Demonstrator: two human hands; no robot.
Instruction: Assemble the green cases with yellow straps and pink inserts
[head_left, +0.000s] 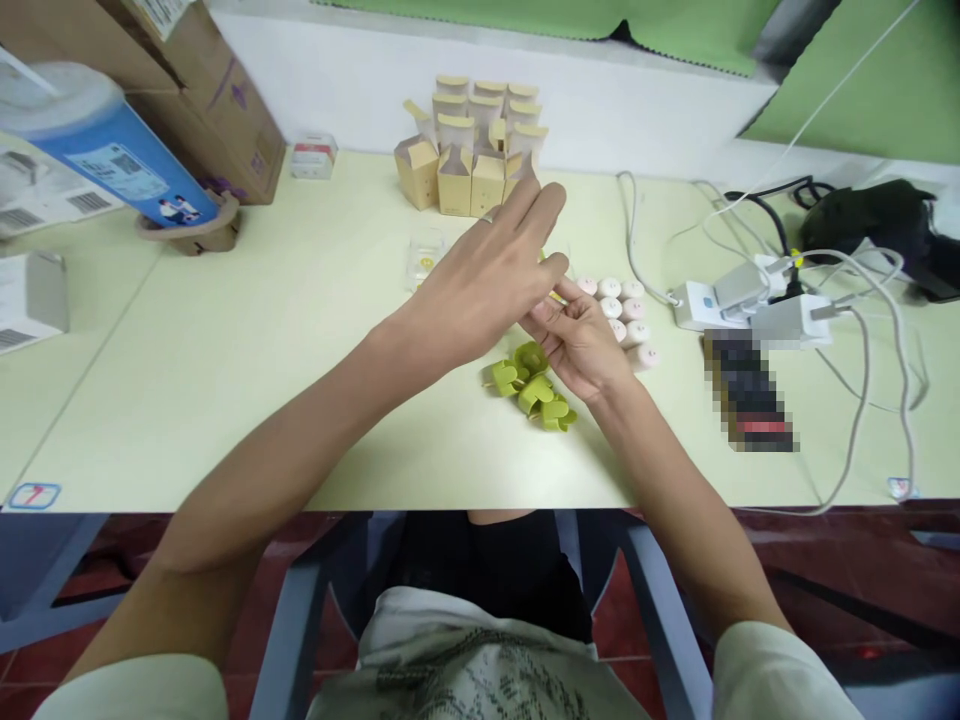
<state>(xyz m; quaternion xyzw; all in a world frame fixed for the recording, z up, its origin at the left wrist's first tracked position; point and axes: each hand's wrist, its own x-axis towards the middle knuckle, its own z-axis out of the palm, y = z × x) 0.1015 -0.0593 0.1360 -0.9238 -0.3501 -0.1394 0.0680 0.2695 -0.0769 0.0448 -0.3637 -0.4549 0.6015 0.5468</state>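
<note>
My left hand [487,275] hovers over the middle of the pale table [225,380], fingers stretched out and close together, its tips touching a small yellowish piece [556,297]. My right hand [577,335] lies just beneath and to the right, fingers curled around that same piece; most of the piece is hidden. Several green clip-like parts [532,385] lie on the table right below both hands. A cluster of several pale pink round caps [626,315] sits just right of my right hand. A small clear packet [424,260] lies behind my left hand.
Several small tan cartons [469,150] stand at the back centre. Brown boxes [202,90] and a blue-labelled tube [97,140] fill the back left. A white power strip [750,300], cables, a dark bag [870,225] and a dark flat device [750,395] lie to the right.
</note>
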